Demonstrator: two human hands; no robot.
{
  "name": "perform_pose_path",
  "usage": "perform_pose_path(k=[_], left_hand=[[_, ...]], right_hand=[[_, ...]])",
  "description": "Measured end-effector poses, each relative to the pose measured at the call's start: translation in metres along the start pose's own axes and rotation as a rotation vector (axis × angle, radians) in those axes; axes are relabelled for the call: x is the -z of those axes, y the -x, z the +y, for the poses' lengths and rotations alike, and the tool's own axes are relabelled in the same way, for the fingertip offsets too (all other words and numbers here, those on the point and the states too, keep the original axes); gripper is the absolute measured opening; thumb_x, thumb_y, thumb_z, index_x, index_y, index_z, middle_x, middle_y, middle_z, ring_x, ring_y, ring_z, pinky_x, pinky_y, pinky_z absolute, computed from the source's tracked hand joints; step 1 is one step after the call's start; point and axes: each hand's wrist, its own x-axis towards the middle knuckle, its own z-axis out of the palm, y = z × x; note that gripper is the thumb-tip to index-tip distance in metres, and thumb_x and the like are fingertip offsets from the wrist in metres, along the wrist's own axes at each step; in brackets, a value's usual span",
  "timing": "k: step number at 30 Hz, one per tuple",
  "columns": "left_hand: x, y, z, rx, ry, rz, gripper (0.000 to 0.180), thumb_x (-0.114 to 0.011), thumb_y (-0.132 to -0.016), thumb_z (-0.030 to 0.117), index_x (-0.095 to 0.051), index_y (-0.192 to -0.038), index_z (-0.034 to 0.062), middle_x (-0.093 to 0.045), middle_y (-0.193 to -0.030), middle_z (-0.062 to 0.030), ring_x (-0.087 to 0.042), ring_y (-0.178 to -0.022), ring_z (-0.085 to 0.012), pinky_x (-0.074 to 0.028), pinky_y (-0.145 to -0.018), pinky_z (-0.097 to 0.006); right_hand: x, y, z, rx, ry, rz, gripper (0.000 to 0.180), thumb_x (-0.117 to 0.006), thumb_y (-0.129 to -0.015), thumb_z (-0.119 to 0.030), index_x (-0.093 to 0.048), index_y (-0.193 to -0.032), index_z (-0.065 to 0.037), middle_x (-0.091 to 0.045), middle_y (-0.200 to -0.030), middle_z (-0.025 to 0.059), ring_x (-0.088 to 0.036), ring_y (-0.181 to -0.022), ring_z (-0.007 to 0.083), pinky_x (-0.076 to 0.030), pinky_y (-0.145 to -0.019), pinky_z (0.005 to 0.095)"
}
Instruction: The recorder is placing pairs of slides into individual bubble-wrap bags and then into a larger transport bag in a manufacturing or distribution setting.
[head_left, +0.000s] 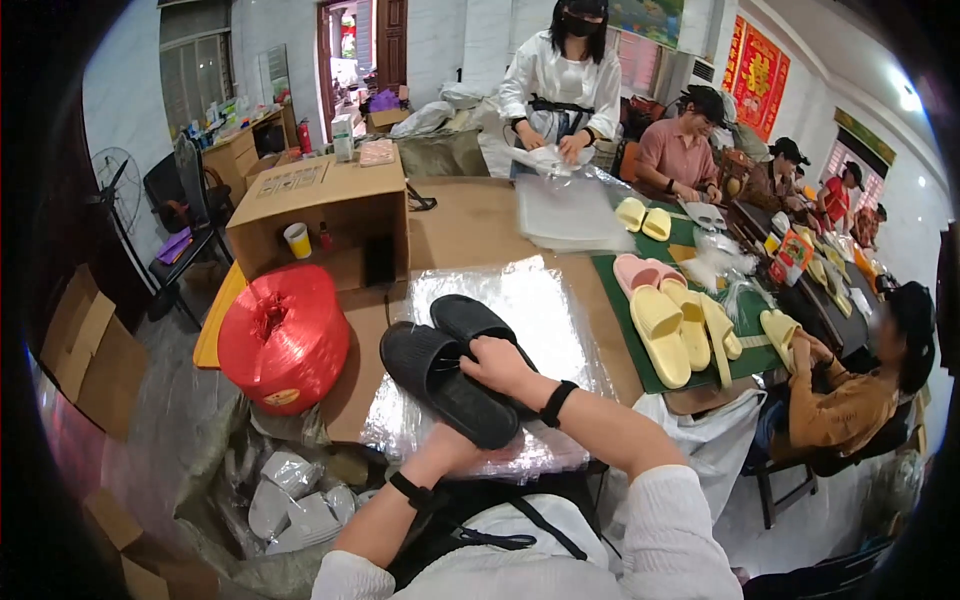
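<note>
A pair of black slippers lies side by side at a slant above a stack of clear plastic bags. My right hand is closed, its fingers curled at the strap opening of the nearer slipper, and a thin pale strand shows by the fingertips. My left hand grips that slipper from beneath near the heel; its fingers are hidden under the sole. The second slipper lies beyond, partly covered by my right hand.
At left stand a big roll of red plastic twine and an open cardboard box. A sack of wrapped pale slippers is below. Yellow slippers rest on a green mat at right. Co-workers sit and stand around.
</note>
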Motion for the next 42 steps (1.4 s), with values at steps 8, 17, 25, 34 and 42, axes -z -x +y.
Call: perform_pose_path(k=[8, 17, 25, 34, 42], left_hand=[[-0.01, 0.006, -0.019, 0.035, -0.553, -0.112, 0.05, -0.061, -0.085, 0.044, -0.064, -0.127, 0.0158, -0.054, -0.138, -0.0117, -0.042, -0.135, -0.0359, -0.013, -0.116, -0.061], [-0.02, 0.007, -0.027, -0.061, -0.52, 0.074, 0.066, -0.063, -0.081, 0.057, -0.059, -0.132, 0.0161, -0.05, -0.142, -0.0146, -0.037, -0.139, -0.0377, -0.018, -0.114, -0.062], [-0.012, -0.01, 0.0, -0.172, -0.516, 0.018, 0.085, -0.068, -0.076, 0.064, -0.04, -0.148, 0.0291, -0.033, -0.155, -0.0162, -0.022, -0.145, -0.0433, -0.015, -0.114, -0.065], [-0.009, 0.003, 0.006, -0.108, -0.172, 0.103, 0.051, -0.069, -0.088, 0.033, -0.057, -0.133, 0.0149, -0.049, -0.143, -0.0178, -0.042, -0.135, -0.0406, -0.029, -0.112, -0.055], [0.001, 0.004, 0.027, -0.068, -0.291, 0.095, 0.069, -0.08, -0.073, 0.045, -0.059, -0.132, 0.0157, -0.053, -0.139, -0.0169, -0.049, -0.127, -0.0406, -0.035, -0.109, -0.049]], right_hand=[[0.05, 0.075, -0.002, -0.289, 0.184, 0.128, 0.042, -0.06, -0.091, -0.035, -0.059, -0.08, 0.006, -0.062, -0.08, 0.0276, -0.065, -0.073, 0.044, -0.054, -0.068, 0.049], [0.031, 0.087, 0.032, -0.402, 0.134, 0.107, 0.044, -0.062, -0.09, -0.037, -0.06, -0.084, 0.006, -0.065, -0.079, 0.0274, -0.065, -0.074, 0.0448, -0.052, -0.071, 0.0522], [0.073, 0.261, 0.146, -0.609, -1.053, 0.922, 0.028, -0.057, -0.096, -0.024, -0.062, -0.107, 0.001, -0.068, -0.098, 0.0094, -0.067, -0.082, 0.0226, -0.053, -0.072, 0.0324], [0.134, 0.33, 0.031, -0.491, -1.084, 0.851, 0.035, -0.057, -0.093, -0.01, -0.053, -0.126, 0.0, -0.061, -0.12, 0.0142, -0.062, -0.107, 0.023, -0.052, -0.09, 0.0339], [0.117, 0.334, 0.023, -0.641, -0.938, 0.827, 0.037, -0.058, -0.093, -0.004, -0.051, -0.129, 0.002, -0.059, -0.126, 0.0121, -0.058, -0.113, 0.0211, -0.047, -0.097, 0.0328]])
